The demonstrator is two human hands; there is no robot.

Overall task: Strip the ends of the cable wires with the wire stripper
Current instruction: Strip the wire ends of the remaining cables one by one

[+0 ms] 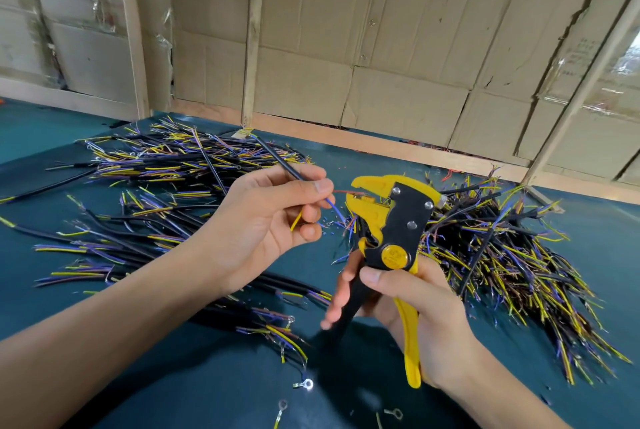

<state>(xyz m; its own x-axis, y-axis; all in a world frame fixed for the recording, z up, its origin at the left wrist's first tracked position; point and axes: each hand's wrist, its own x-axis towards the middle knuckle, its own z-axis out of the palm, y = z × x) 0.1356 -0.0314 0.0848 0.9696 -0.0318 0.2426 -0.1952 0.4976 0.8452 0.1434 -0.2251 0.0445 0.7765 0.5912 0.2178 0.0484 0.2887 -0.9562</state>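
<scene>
My left hand [273, 217] pinches a black cable [277, 159] between thumb and fingers. Three thin wires fan out of the cable's end: a red one [346, 192], a blue one [335, 207] and a yellow one [296, 220]. The red wire's tip lies between the jaws of a yellow and black wire stripper [394, 217]. My right hand [412, 310] grips the stripper by its handles, head pointing up and to the left. The handles are spread apart.
A loose heap of black cables [166, 165] with coloured wire ends covers the dark green table [194, 380] at left, and a second heap [512, 248] lies at right. Ring terminals [306, 384] and wire scraps lie near the front. A cardboard wall [346, 47] stands behind.
</scene>
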